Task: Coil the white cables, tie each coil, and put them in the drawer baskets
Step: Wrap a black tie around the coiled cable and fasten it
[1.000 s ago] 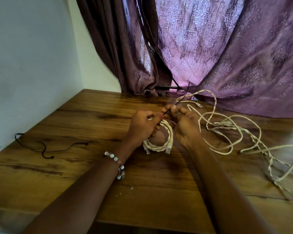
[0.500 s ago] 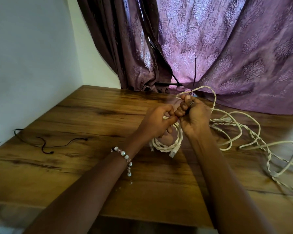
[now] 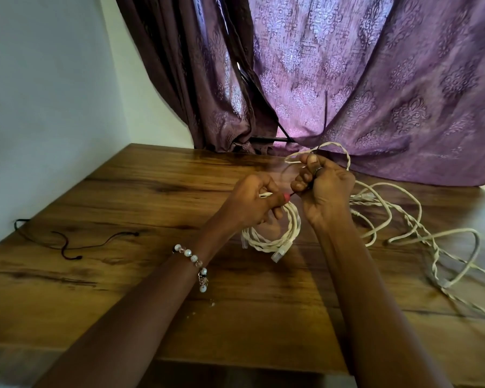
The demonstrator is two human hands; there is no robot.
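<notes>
A small coil of white twisted cable [image 3: 275, 233] hangs over the wooden table [image 3: 151, 197], its plug ends dangling at the bottom. My left hand [image 3: 249, 203] grips the top of this coil. My right hand [image 3: 324, 189] is fisted just to the right of it and pinches a thin black tie [image 3: 294, 193] that runs taut to the coil. The tie's far end is hidden in my fist. More loose white cables [image 3: 403, 219] sprawl in loops across the table on the right, one loop arching behind my right hand.
Two thin black ties [image 3: 67, 242] lie on the table at the left, near the white wall. A purple patterned curtain [image 3: 375, 93] hangs down onto the table's back edge. The table's front edge runs below my forearms.
My right hand has drawn the black tie up and right, and its free end no longer sticks up above the fist. Both hands shifted slightly right with the coil.
</notes>
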